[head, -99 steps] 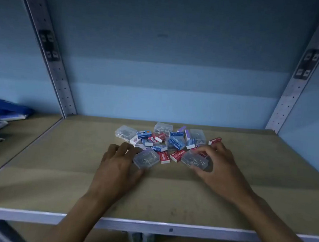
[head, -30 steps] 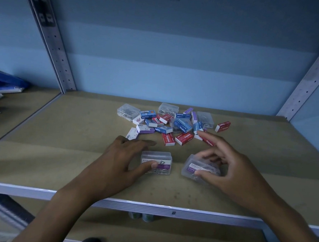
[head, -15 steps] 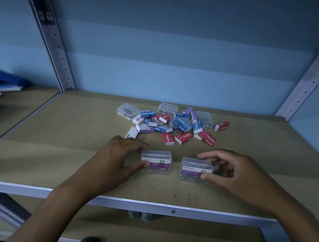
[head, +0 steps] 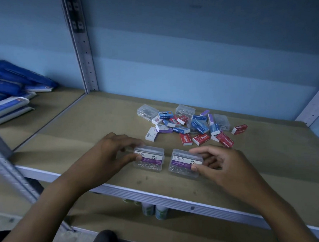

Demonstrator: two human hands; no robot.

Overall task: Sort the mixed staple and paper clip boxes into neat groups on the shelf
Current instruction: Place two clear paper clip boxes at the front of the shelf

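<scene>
Two clear plastic paper clip boxes with purple labels stand side by side near the front of the shelf (head: 89,150). My left hand (head: 108,155) pinches the left paper clip box (head: 149,160) between thumb and fingers. My right hand (head: 225,168) pinches the right paper clip box (head: 184,164) the same way. Behind them lies a mixed pile (head: 190,123) of red, blue and purple-white staple boxes with three more clear clip boxes, such as one at the pile's left (head: 146,110). A red staple box (head: 239,129) sits apart at the right.
Metal uprights (head: 79,43) frame the shelf at left and right (head: 316,104). Blue and white packets (head: 11,93) are stacked on the neighbouring shelf to the left. Small bottles (head: 155,210) stand on the shelf below the front edge.
Both hands pulled a clear paper clip box each from the pile toward the front edge and stood them upright, labels facing me. The view has shifted right.
</scene>
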